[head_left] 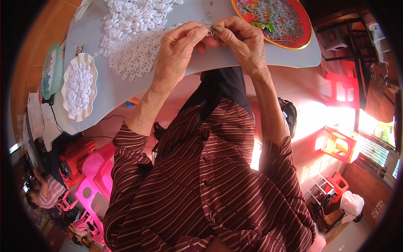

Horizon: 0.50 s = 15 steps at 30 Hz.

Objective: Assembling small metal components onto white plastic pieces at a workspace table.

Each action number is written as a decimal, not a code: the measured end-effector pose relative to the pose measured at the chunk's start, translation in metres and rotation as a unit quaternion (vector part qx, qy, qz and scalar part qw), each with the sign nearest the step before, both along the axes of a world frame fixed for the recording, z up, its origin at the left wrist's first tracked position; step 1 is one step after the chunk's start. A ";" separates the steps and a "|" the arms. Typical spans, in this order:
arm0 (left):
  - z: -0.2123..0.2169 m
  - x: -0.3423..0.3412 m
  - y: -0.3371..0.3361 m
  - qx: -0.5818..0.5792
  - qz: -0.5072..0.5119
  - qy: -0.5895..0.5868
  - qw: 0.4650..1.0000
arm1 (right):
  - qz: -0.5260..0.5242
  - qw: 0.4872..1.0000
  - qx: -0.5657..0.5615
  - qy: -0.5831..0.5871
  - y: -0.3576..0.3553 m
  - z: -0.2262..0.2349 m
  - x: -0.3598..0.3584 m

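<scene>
Over the table's near edge, my left hand (175, 52) pinches a small white plastic piece (209, 31) with a hole in it. My right hand (247, 45) meets it from the other side, thumb and forefinger pressed together at the piece. Whatever else the right fingertips hold is too small to make out. Just left of my hands spreads a heap of small flat white pieces (131, 52). Behind it lies a larger heap of white oval plastic pieces (126, 17). Beyond my right hand, a red round tray (309, 25) with a yellow rim holds many small grey metal parts (277, 17).
A white scalloped dish (95, 69) of white oval pieces sits at the grey table's (109, 90) left end, beside a green basket (47, 69). Something green (268, 27) lies in the red tray. Pink stools (98, 168) stand lower left, red stools (342, 90) at right. A person (50, 191) sits far left.
</scene>
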<state>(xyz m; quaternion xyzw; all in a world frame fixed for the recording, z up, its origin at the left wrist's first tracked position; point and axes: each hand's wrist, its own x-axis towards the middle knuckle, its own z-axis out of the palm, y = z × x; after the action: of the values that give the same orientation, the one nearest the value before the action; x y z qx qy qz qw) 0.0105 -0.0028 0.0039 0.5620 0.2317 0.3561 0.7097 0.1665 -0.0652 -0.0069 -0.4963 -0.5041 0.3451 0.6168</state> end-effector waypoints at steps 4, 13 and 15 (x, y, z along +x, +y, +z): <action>-0.001 -0.002 0.001 0.017 -0.014 0.008 1.000 | 0.002 1.000 -0.005 -0.009 0.001 -0.001 -0.001; -0.003 -0.005 0.004 -0.002 -0.014 0.036 0.999 | 0.003 0.999 -0.015 -0.039 -0.001 0.001 -0.002; -0.005 -0.005 0.005 0.039 -0.003 0.031 0.999 | 0.003 0.999 -0.014 -0.052 0.000 0.000 -0.001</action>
<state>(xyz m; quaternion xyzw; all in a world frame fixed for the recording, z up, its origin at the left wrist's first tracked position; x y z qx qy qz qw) 0.0057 0.0025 -0.0007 0.6009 0.2375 0.3448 0.6809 0.1650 -0.0651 -0.0070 -0.5208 -0.5321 0.3277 0.5816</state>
